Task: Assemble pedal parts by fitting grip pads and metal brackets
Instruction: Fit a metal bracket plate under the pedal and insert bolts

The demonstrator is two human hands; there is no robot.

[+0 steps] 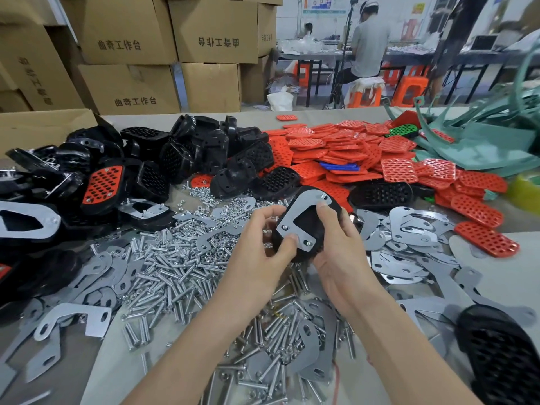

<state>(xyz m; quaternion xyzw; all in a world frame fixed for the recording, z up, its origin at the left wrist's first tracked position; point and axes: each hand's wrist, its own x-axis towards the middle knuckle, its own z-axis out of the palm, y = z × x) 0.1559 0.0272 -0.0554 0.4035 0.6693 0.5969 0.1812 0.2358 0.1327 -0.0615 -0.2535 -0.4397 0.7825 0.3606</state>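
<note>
Both of my hands grip one black pedal body (pixel 309 223) over the screws (pixel 163 267) heaped on the tabletop (pixel 117 361). My left hand (pixel 263 247) curls round its lower edge and my right hand (pixel 336 249) round its right side, with both thumbs pressing on the metal bracket (pixel 292 217) that lies on it.

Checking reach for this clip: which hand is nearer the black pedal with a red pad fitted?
Left. The left hand is to the right of the red-padded pedal; the right hand lies farther right, beyond it.
</note>
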